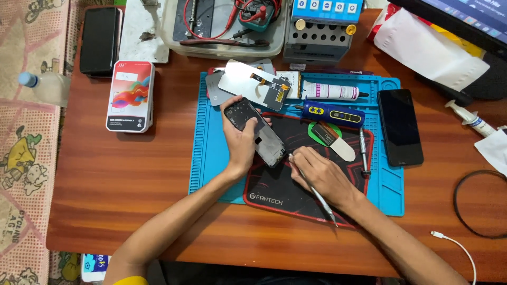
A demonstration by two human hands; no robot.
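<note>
Phone [255,132], opened and face down, lies tilted at the centre of the frame on a black pad [296,182] over a blue mat [211,153]. Left hand [240,140] has its grip closed around the phone. Right hand [322,177] pinches a thin metal tool [317,194], its tip at the phone's lower edge. On the tabletop [116,179], another dark phone [400,126] rests at right.

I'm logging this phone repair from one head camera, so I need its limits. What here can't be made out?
Head view only:
- Tip of the thin tool in the right hand: hidden by that hand's fingers.
- Middle of the opened phone: covered by the left hand.
- Its internal parts: too small to tell.
- Monitor: cut off by the top edge.
- Black ring: cut off by the right edge.
- Bin contents: tangled wires, unclear.
</note>
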